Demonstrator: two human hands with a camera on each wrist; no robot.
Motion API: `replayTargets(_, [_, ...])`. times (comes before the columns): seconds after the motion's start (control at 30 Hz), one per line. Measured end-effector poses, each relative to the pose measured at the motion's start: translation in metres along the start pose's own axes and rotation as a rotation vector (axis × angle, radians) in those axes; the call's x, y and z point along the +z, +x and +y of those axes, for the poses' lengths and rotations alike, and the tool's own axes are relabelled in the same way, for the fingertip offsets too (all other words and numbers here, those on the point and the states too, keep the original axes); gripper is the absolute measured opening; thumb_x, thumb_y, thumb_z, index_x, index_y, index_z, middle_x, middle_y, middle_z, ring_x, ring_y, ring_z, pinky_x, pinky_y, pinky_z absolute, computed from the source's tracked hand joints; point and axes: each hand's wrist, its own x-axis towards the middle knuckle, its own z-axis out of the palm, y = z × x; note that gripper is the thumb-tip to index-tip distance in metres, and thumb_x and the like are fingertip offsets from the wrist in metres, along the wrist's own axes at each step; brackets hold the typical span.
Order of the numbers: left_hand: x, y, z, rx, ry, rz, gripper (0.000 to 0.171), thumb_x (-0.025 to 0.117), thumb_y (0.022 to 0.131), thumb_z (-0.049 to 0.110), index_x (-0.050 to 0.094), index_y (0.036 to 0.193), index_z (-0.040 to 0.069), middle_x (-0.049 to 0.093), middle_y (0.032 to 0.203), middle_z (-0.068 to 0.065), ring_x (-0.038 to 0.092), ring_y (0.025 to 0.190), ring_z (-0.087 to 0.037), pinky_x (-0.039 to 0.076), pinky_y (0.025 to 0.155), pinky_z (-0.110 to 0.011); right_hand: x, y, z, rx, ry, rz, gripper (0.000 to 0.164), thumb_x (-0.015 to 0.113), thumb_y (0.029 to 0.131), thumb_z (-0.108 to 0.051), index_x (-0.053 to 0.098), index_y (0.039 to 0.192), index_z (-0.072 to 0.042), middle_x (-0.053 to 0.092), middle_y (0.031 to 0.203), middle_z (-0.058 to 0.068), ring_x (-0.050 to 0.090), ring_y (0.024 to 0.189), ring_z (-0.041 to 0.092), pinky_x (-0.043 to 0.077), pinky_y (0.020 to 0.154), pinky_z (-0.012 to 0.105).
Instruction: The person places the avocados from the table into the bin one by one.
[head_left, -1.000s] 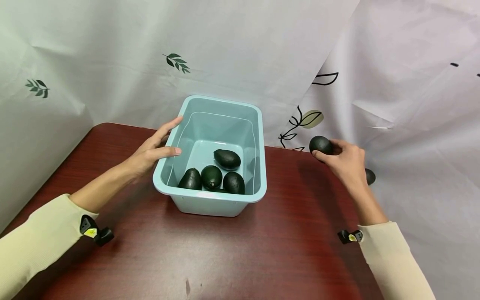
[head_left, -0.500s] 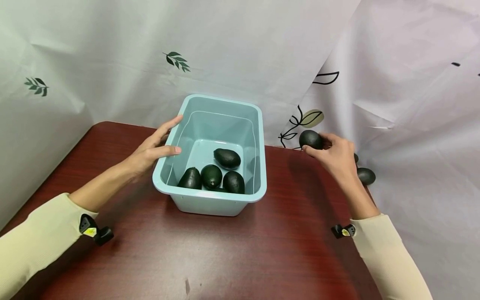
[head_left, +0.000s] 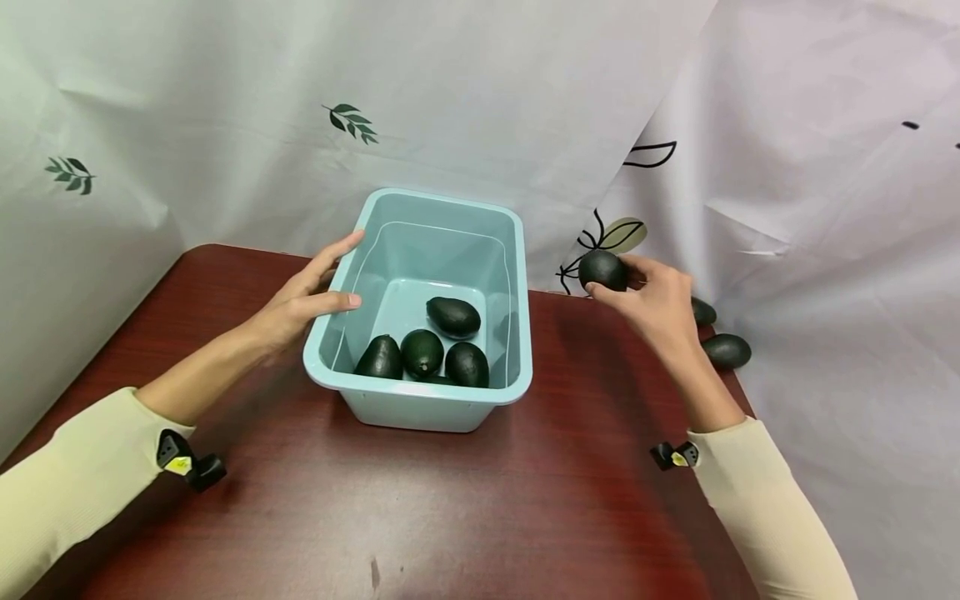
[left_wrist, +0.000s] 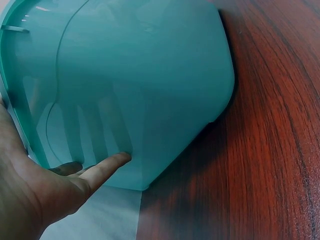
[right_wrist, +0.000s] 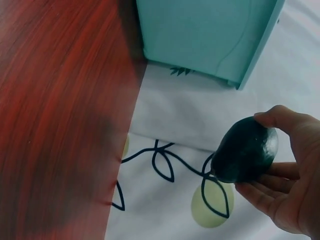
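Observation:
A light blue plastic bin (head_left: 416,412) stands on the table with several dark green avocados inside, such as one avocado (head_left: 453,317) lying behind the others. My left hand (head_left: 300,300) holds the bin's left rim, thumb over the edge; in the left wrist view its fingers (left_wrist: 107,167) touch the outer wall. Right of the bin, raised above the table's far edge, my right hand (head_left: 656,300) grips another avocado (head_left: 602,271) between thumb and fingers. The right wrist view shows this held avocado (right_wrist: 245,150) apart from the bin's wall (right_wrist: 200,35).
Two more avocados lie at the table's right edge behind the right wrist, the nearer avocado (head_left: 726,352) and a farther avocado (head_left: 702,312). A white leaf-patterned sheet (head_left: 480,100) hangs behind the reddish-brown wooden table (head_left: 450,508).
My right hand has moved left and slightly up with the avocado, uncovering the two avocados at the right edge. The left hand and the bin have hardly moved.

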Motion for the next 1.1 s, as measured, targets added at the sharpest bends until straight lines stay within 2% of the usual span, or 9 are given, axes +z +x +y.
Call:
replayTargets(0.17, [0.0,0.0,-0.001,-0.001,0.0,0.003,0.091,0.06,0.107,0.015,0.016,0.182,0.041,0.032,0.175,-0.019,0.047,0.145,-0.032,0.061,0.093,-0.031,0.001,0.001,-0.009,-0.006,0.017,-0.006,0.06,0.096,0.088,-0.039,0.081,0.138,-0.009,0.084,0.128,0.017,0.085,0.112,0.036,0.055,0.084,0.012])
replayTargets(0.27, [0.0,0.0,0.0,0.001,0.005,0.003,0.091,0.06,0.107,0.015,0.016,0.182,0.041,0.033,0.175,-0.02,0.047,0.145,-0.032,0.061,0.093,-0.03,0.003,0.002,-0.014,-0.008,0.042,-0.009,0.061,0.096,0.088,-0.037,0.08,0.14,-0.009,0.084,0.128,0.017,0.085,0.113,0.035,0.066,0.093,0.03])
replayTargets(0.33, [0.0,0.0,0.0,0.002,0.007,0.002,0.091,0.06,0.107,0.015,0.016,0.182,0.041,0.033,0.175,-0.02,0.047,0.145,-0.032,0.061,0.093,-0.03,0.004,0.002,-0.018,-0.014,0.063,-0.012,0.061,0.096,0.088,-0.035,0.08,0.14,-0.008,0.084,0.127,0.017,0.085,0.114,0.035,0.067,0.098,0.044])
replayTargets(0.4, [-0.001,0.0,0.0,0.002,0.009,0.002,0.091,0.06,0.107,0.015,0.016,0.182,0.041,0.032,0.175,-0.02,0.047,0.145,-0.031,0.061,0.093,-0.03,0.005,0.002,-0.022,-0.02,0.077,-0.014,0.062,0.096,0.088,-0.034,0.079,0.14,-0.007,0.084,0.127,0.018,0.085,0.114,0.035,0.066,0.099,0.049])
replayTargets(0.53, [-0.001,0.0,0.0,-0.001,0.007,0.001,0.091,0.06,0.107,0.015,0.016,0.182,0.041,0.032,0.176,-0.019,0.047,0.145,-0.029,0.061,0.093,-0.03,0.006,0.002,-0.029,-0.028,0.071,-0.013,0.062,0.097,0.088,-0.035,0.08,0.14,-0.006,0.083,0.131,0.016,0.085,0.114,0.034,0.066,0.095,0.035])
replayTargets(0.63, [-0.001,0.0,0.0,-0.003,0.009,0.003,0.091,0.06,0.107,0.015,0.016,0.182,0.041,0.032,0.175,-0.018,0.047,0.143,-0.028,0.062,0.093,-0.031,0.007,0.002,-0.035,-0.032,0.061,-0.008,0.063,0.097,0.086,-0.036,0.081,0.139,-0.007,0.083,0.132,0.014,0.085,0.113,0.032,0.061,0.088,0.02])
replayTargets(0.73, [-0.001,0.0,0.0,-0.004,0.013,0.006,0.091,0.06,0.107,0.016,0.016,0.182,0.041,0.033,0.175,-0.018,0.048,0.142,-0.028,0.062,0.092,-0.031,0.008,0.002,-0.04,-0.036,0.08,-0.006,0.063,0.098,0.086,-0.036,0.081,0.139,-0.007,0.083,0.132,0.014,0.085,0.112,0.032,0.057,0.086,0.012])
replayTargets(0.93, [0.0,0.0,0.0,-0.005,0.014,0.007,0.091,0.06,0.107,0.016,0.016,0.182,0.041,0.034,0.174,-0.017,0.049,0.142,-0.027,0.062,0.093,-0.031,0.009,0.002,-0.048,-0.057,0.121,-0.004,0.062,0.099,0.085,-0.034,0.081,0.138,-0.007,0.084,0.131,0.014,0.086,0.112,0.032,0.051,0.084,0.005])
replayTargets(1.1, [0.0,-0.001,0.001,-0.003,0.015,0.006,0.09,0.06,0.108,0.016,0.016,0.182,0.041,0.034,0.174,-0.017,0.049,0.142,-0.028,0.062,0.093,-0.031,0.011,0.002,-0.056,-0.056,0.143,-0.005,0.061,0.099,0.085,-0.037,0.082,0.137,-0.01,0.085,0.127,0.012,0.086,0.111,0.028,0.052,0.085,0.008])
